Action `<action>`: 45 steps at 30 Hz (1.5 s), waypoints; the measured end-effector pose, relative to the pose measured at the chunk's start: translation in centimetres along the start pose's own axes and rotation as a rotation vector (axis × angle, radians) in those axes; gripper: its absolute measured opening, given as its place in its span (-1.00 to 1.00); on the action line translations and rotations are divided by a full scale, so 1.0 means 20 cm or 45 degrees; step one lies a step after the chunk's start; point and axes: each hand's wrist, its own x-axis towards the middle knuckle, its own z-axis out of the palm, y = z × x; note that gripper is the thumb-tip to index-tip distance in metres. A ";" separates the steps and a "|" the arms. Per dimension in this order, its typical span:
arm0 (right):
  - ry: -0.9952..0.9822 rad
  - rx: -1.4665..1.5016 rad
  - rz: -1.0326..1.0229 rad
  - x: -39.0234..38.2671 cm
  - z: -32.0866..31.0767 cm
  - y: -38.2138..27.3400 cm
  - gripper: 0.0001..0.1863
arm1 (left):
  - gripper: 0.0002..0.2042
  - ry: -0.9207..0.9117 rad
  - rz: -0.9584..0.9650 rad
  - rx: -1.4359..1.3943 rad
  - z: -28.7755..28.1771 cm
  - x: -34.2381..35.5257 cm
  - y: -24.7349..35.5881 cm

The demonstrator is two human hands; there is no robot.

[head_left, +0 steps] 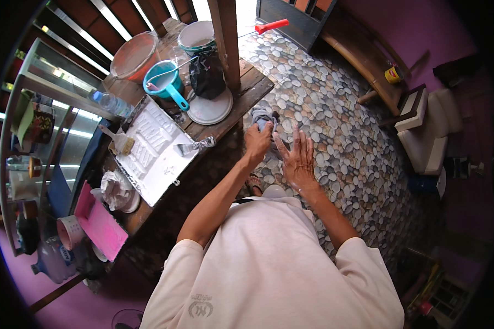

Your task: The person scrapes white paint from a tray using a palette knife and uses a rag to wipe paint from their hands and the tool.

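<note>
My left hand is closed on a blue-grey rag, held out in front of my chest just off the corner of a wooden table. My right hand is open beside it, fingers spread and palm up, with white paint smears on the skin. The rag touches the fingertips of my right hand. Both hands hang over a pebble-pattern floor.
On the table lie a white paint tray with a brush and a scraper, a teal scoop, a white lid, a black bag, buckets and a pink sheet. A wooden post rises from the table; a bench stands at right.
</note>
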 end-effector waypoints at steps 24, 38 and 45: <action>-0.089 3.007 0.957 -0.02 -0.04 0.06 -0.02 | -0.81 -0.581 -0.407 -1.173 -0.08 -0.17 0.15; -0.008 2.021 1.079 0.01 0.06 0.03 -0.48 | -0.67 -0.265 0.216 0.239 -0.01 -0.23 0.20; 0.085 1.164 0.482 0.18 0.00 0.10 -0.65 | -0.71 -0.471 0.253 0.077 -0.29 -0.29 0.13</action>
